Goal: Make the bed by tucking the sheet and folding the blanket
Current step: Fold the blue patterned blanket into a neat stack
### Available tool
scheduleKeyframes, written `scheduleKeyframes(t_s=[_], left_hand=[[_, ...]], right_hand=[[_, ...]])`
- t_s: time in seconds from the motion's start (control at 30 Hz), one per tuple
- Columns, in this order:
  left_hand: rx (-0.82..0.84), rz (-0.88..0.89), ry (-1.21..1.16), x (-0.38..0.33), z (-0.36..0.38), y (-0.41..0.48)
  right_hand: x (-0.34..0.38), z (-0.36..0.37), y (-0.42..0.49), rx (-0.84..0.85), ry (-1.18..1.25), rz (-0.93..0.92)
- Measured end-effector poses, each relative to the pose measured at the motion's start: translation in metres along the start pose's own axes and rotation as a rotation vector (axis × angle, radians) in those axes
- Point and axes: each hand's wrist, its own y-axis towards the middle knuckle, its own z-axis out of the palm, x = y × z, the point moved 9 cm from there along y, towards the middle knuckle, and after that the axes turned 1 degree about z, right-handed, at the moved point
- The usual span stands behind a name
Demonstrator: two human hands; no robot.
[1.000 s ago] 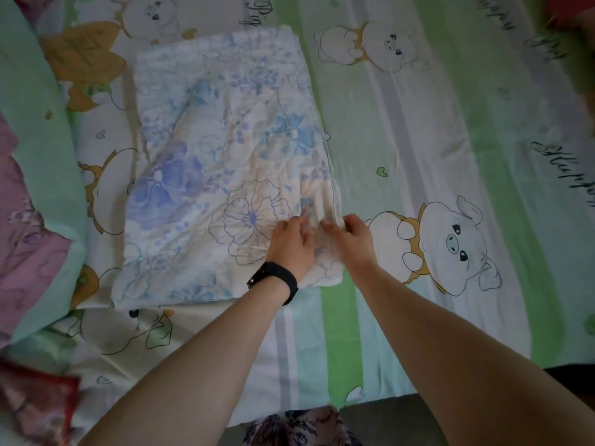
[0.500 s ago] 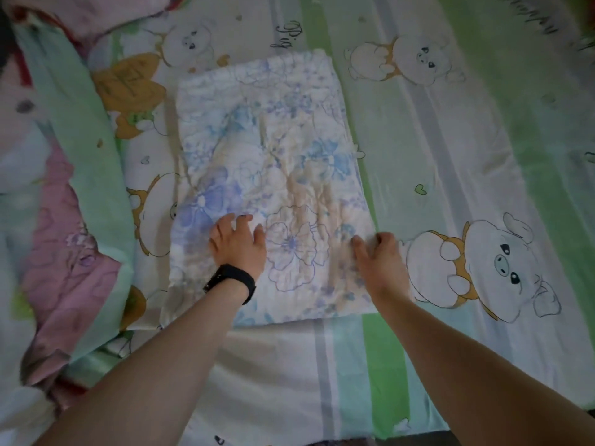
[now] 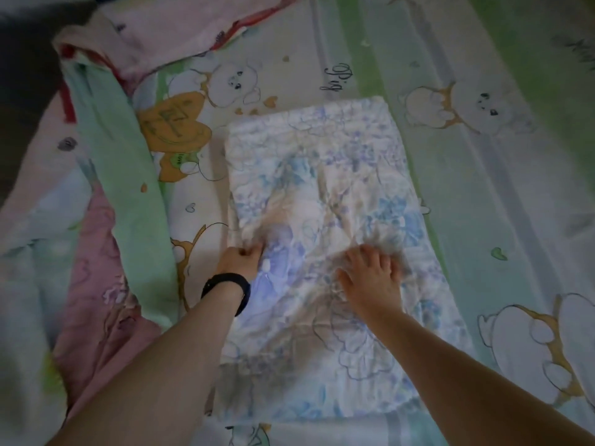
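Mid-fold, left hand point(image 3: 240, 259) pinched the blanket point(image 3: 322, 175) edge, right hand point(image 3: 370, 281) pressed flat; next probably needed lifting that edge over.

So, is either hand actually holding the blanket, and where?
The left hand pinches the blanket at its left edge; the right hand only presses flat on top, holding nothing.

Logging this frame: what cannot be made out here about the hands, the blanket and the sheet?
- Left hand, head view: fingers curl at the left edge of the folded blanket; blur hides whether they pinch cloth.
- Right hand: flat on the blanket, fingertips smeared by blur.
- Sheet: its edges lie outside the frame, so tucking is unseen.
- Pink and green bedding: cut off by the left edge.
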Motion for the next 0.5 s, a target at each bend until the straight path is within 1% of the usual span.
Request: scheduleKeyframes(t_s=[0.03,0.07,0.1,0.13,0.17,0.2,0.23,0.27,0.3,0.33,0.37,0.4,0.43,0.47,0.5], left_hand=[[0.02,0.041,0.035,-0.006,-0.001,0.001],[-0.01,0.095,0.019,-0.014,-0.006,0.003],[-0.105,0.157,-0.026,-0.021,-0.017,0.003],[-0.26,0.205,-0.049,-0.024,-0.034,0.003],[-0.431,0.226,-0.026,-0.022,-0.049,0.0],[-0.542,0.207,0.036,-0.016,-0.059,-0.003],[-0.603,0.179,0.111,-0.008,-0.062,-0.006],[-0.6,0.184,0.231,-0.001,-0.056,-0.009],[-0.539,0.258,0.378,0.001,-0.043,-0.012],[-0.428,0.377,0.543,0.003,-0.02,-0.019],[-0.288,0.483,0.694,0.011,0.006,-0.025],[-0.125,0.52,0.792,0.026,0.03,-0.034],[0.032,0.461,0.837,0.047,0.047,-0.039],[0.129,0.366,0.826,0.065,0.057,-0.046],[0.16,0.302,0.796,0.076,0.06,-0.056]], right_hand=[[0.001,0.001,-0.001,-0.036,-0.015,-0.012],[0.001,0.001,-0.002,-0.083,-0.022,-0.02],[0.002,0.002,-0.002,-0.127,-0.019,-0.032],[0.003,0.001,-0.003,-0.166,-0.013,-0.053],[0.004,0.0,-0.004,-0.194,-0.012,-0.08],[0.005,0.001,-0.006,-0.204,-0.02,-0.108],[0.006,0.002,-0.008,-0.207,-0.025,-0.131],[0.006,0.003,-0.011,-0.198,-0.028,-0.149],[0.004,0.007,-0.014,-0.178,-0.033,-0.163],[0.003,0.011,-0.019,-0.148,-0.046,-0.183],[0.002,0.016,-0.026,-0.117,-0.066,-0.217],[-0.001,0.021,-0.035,-0.081,-0.091,-0.254],[-0.004,0.024,-0.042,-0.058,-0.114,-0.291],[-0.008,0.026,-0.051,-0.029,-0.131,-0.321],[-0.015,0.025,-0.059,-0.009,-0.141,-0.345]])
